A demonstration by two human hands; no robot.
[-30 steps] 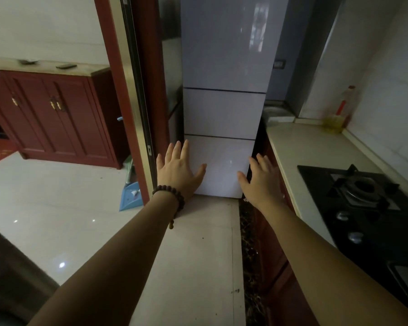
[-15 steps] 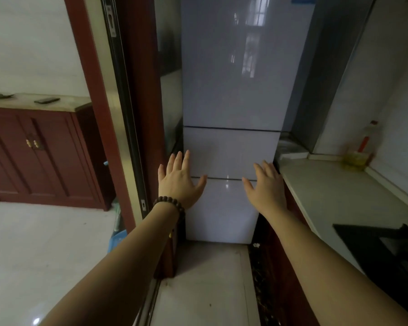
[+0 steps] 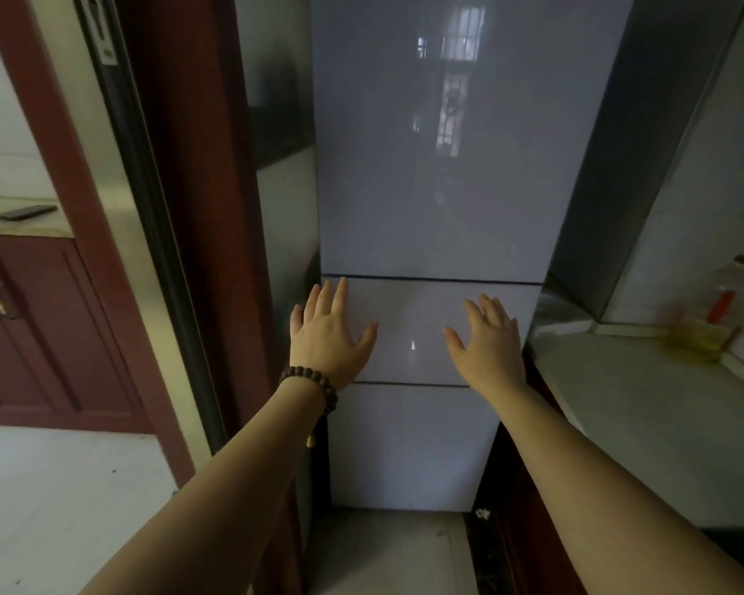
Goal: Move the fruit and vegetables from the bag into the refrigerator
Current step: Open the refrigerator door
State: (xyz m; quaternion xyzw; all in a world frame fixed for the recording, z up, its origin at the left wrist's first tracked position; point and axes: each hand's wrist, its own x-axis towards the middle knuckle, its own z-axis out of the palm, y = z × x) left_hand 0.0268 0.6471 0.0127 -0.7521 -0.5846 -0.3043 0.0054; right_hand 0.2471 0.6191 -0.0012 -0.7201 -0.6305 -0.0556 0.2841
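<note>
The refrigerator (image 3: pixel 430 165) is standing shut with 3 glossy, handleless doors; likely slippery and stiff, best pulled at a door's side edge. The left hand (image 3: pixel 327 341) and right hand (image 3: pixel 488 343) are reaching forward, fingers spread, holding nothing; no bag is showing

I am looking into a home kitchen. A tall pale refrigerator (image 3: pixel 430 165) with three closed doors is filling the centre of the frame, its glossy front reflecting a barred window. At the right, a light stone table (image 3: pixel 645 401) is running along a tiled wall, with a bottle of yellow cooking oil (image 3: pixel 705 328) standing in its far corner. At the left, a red-brown door frame (image 3: pixel 61 186) is opening onto a room with a dark red wooden cabinet (image 3: pixel 31 328) and a shiny tiled floor (image 3: pixel 61 508).
</note>
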